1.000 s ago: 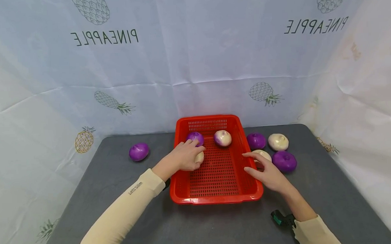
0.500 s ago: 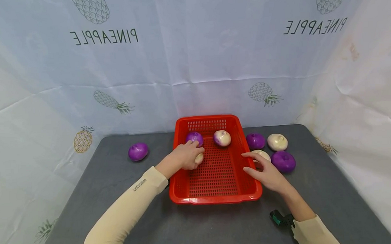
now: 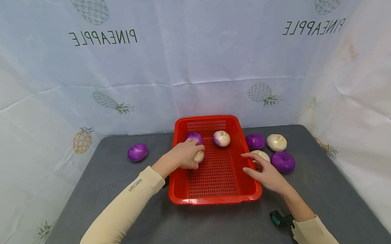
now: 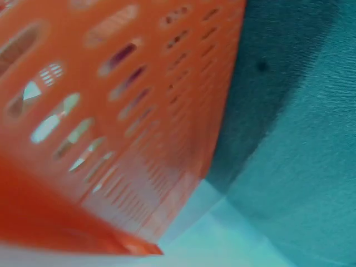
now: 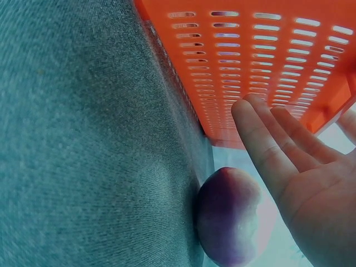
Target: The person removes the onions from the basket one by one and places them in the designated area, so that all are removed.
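A red mesh basket [image 3: 214, 200] stands in the middle of the dark table. Inside it, my left hand [image 3: 184, 154] has its fingers curled over a white-sided turnip [image 3: 199, 156], partly hidden by the hand. A purple turnip [image 3: 194, 137] lies just behind those fingers, and a white turnip with a purple edge [image 3: 221, 138] sits at the back right. My right hand [image 3: 266, 174] is at the basket's right rim. In the right wrist view its straight fingers [image 5: 267, 158] lie close along the slotted outer wall. The left wrist view catches only the basket side [image 4: 139, 111], no hand.
Right of the basket lie a purple turnip [image 3: 255, 141], a white one [image 3: 276, 142], another purple one [image 3: 282, 161] and a pale one [image 3: 261, 155] partly behind my right hand. A lone purple turnip [image 3: 137, 152] rests at left. A pineapple-print cloth [image 3: 213, 64] hangs behind.
My left hand stays on the same turnip, with its forearm shifting only slightly. The right hand keeps its place at the rim.
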A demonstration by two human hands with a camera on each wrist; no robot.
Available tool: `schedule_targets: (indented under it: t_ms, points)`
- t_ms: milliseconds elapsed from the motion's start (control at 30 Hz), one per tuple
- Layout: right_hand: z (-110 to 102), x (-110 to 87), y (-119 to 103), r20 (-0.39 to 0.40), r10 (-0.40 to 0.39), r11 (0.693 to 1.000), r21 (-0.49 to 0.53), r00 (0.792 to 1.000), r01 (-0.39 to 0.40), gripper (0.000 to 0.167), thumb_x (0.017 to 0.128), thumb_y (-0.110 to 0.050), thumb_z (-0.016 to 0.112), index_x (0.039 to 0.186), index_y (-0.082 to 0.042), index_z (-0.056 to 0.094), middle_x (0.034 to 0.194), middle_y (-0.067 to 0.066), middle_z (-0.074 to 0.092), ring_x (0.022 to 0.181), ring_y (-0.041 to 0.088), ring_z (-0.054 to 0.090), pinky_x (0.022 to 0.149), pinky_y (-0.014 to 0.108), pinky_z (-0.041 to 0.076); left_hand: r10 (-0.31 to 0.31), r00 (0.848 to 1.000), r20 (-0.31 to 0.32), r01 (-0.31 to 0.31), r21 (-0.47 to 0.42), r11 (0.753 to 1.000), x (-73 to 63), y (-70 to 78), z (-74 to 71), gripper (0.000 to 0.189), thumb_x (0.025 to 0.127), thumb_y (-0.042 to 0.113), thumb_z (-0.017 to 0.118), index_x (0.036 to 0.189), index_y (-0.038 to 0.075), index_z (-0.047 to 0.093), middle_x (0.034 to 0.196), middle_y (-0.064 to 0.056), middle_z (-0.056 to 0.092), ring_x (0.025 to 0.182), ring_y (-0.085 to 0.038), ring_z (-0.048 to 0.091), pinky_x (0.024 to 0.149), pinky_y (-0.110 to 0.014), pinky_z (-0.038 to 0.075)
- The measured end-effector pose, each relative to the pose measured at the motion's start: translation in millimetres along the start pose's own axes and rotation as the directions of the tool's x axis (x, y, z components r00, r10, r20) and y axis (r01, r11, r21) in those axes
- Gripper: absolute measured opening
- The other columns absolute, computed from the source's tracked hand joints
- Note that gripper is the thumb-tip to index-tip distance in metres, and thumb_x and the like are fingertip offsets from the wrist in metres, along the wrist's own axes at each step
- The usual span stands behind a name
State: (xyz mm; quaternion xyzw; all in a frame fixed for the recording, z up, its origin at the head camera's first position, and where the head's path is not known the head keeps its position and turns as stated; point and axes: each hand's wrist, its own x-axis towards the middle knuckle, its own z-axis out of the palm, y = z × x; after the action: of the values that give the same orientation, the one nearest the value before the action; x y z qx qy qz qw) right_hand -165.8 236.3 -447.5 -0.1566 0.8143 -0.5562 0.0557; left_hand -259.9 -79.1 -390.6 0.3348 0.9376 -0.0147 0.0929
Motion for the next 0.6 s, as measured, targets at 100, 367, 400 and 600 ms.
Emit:
schedule_targets:
  t_ms: [100,367,400,600]
  points:
    - [1,0.8,-1,-0.003,0.009,1.0,0.005,1.0,-0.009,0.05,0.099,-0.023,0.067,0.144,-0.01,0.05,0.141,0.017,0.048,0.114,0.04,0.062,0.08,0.038,0.062,0.026,0.999,-0.041,-0.027,-0.023,0.999,-5.3,-0.6,-6.3,0.062,0.079,0.033,0.08,0.137,0.021,0.06,0.135,-0.005,0.052,0.126,-0.026,0.045,0.092,-0.04,0.054]
    - [1,0.1,-2,0.0,0.002,1.0,0.01,1.0,-0.002,0.05,0.1,-0.022,0.067,0.145,-0.009,0.049,0.141,0.018,0.047,0.115,0.042,0.061,0.08,0.039,0.062,0.057,0.993,-0.1,-0.058,-0.008,0.998,-19.6,0.6,-20.7,0.057,0.078,0.032,0.08,0.132,0.021,0.064,0.129,-0.005,0.053,0.117,-0.026,0.047,0.083,-0.037,0.053]
    - [1,-0.1,-2,0.002,0.002,1.0,0.01,1.0,-0.002,0.05,0.1,-0.022,0.066,0.145,-0.009,0.049,0.141,0.018,0.047,0.115,0.043,0.061,0.08,0.039,0.062,0.059,0.993,-0.105,-0.059,-0.002,0.998,-20.8,0.0,-21.6,0.056,0.079,0.032,0.079,0.132,0.021,0.064,0.129,-0.005,0.053,0.116,-0.025,0.047,0.081,-0.036,0.053]
    - [0,-0.2,-1,0.01,0.001,1.0,0.028,1.0,-0.001,0.051,0.1,-0.022,0.066,0.146,-0.008,0.048,0.141,0.02,0.047,0.116,0.044,0.06,0.08,0.039,0.062,0.067,0.985,-0.157,-0.07,-0.018,0.997,-30.0,-5.1,-29.6,0.052,0.079,0.029,0.078,0.129,0.018,0.065,0.127,-0.006,0.055,0.112,-0.025,0.048,0.078,-0.036,0.052]
